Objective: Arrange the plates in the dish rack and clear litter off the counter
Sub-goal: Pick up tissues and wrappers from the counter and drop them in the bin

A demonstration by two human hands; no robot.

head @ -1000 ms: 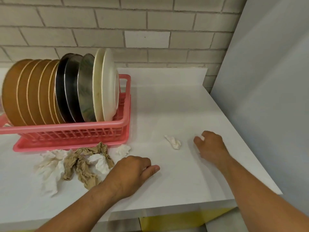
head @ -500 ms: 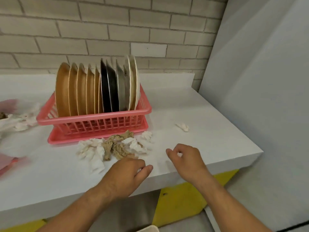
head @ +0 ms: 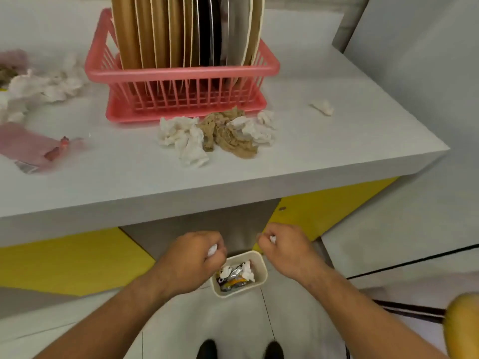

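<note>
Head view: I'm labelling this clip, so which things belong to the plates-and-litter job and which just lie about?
Job: plates in the pink rack; tissue pile, small scrap, left tissues, pink wrapper; bin; left hand gripping a white scrap; right hand gripping a second scrap.
Lying about: shoes; yellow object at lower right.

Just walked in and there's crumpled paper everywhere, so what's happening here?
A person is clearing litter. The left hand grips a white scrap and the right hand grips another, both held low in front of the counter, about over a cream bin on the floor that already holds rubbish. The plates stand upright in the pink dish rack. A pile of crumpled paper lies before the rack, a stray scrap to its right, more tissue at the left.
</note>
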